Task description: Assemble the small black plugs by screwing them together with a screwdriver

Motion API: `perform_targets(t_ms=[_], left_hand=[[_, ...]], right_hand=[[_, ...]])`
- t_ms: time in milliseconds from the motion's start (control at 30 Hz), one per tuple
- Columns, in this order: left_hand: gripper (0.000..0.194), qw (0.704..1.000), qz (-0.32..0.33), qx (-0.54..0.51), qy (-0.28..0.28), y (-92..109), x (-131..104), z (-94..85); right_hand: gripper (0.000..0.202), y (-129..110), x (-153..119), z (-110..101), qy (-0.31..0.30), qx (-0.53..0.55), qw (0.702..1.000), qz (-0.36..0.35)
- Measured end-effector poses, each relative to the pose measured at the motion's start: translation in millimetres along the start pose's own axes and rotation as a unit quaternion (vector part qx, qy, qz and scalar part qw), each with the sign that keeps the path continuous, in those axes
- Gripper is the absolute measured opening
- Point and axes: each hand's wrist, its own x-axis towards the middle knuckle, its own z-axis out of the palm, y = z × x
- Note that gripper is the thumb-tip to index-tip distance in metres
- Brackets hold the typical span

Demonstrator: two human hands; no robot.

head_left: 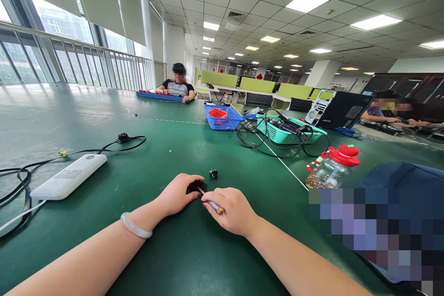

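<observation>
On the green table, my left hand (180,194) grips a small black block-shaped part (196,186) between thumb and fingers, holding it down at the tabletop. My right hand (231,210) is closed round a slim screwdriver (215,206) with a brass-coloured end. Its thin metal tip points left and meets the black part; whether it sits in a screw is too small to tell. Just beyond my hands lies a little cluster of black pieces (213,174), touched by neither hand.
To the left are a white power bank (71,175) and black cables (26,178). Farther off stand a blue basket (224,122) and a teal basket (282,135) with tangled cables. A red-lidded bottle (329,169) and dark cloth (405,189) are right. A person (178,85) sits opposite.
</observation>
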Motion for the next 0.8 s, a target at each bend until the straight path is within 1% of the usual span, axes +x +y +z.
perform_targets(t_ms=[233, 633, 800], left_hand=[[0.043, 1.0, 0.0, -0.005, -0.003, -0.9, -0.4, -0.2], [0.044, 1.0, -0.003, -0.008, -0.003, -2.5, 0.5, 2.0], [0.044, 1.0, 0.003, -0.005, 0.0, -3.3, 0.5, 1.8]], right_hand=[[0.014, 0.4, -1.1, 1.9, 0.032, -0.006, 0.999, 0.011], [0.017, -2.1, -0.1, 1.5, 0.012, -0.019, 1.0, -0.013], [0.016, -2.2, 0.3, 1.0, 0.022, -0.024, 0.999, -0.014]])
